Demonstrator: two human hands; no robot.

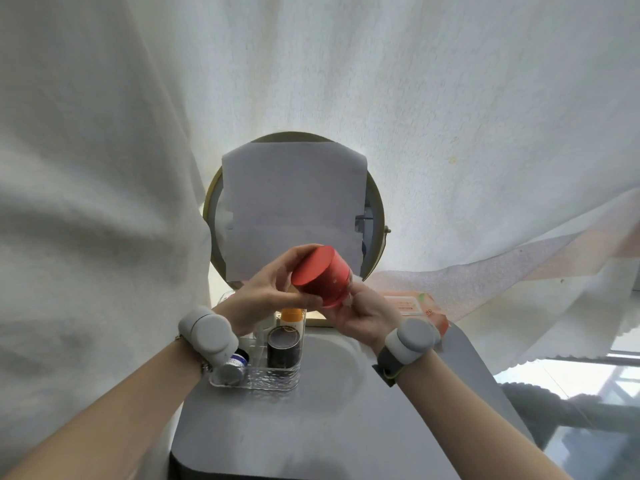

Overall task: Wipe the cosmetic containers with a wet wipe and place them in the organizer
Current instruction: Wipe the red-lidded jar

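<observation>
While both hands clamp the tilted red jar (322,277) above the table (346,410), the left hand (273,289) pinches its lid and the right hand (363,313) cups its base, over the organizer (256,379).

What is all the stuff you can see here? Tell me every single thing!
red jar: one, red, held tilted in both hands above the table
clear organizer: one, see-through, on the table's left
dark jar: one, black, in the organizer
orange-capped bottle: one, in the organizer's back
small blue bottle: one, organizer's left
wet wipe pack: one, peach, table's right
round mirror: one, gold rim, covered by paper
table: one, grey
curtain: white, behind
left hand: holding jar
right hand: holding jar
</observation>
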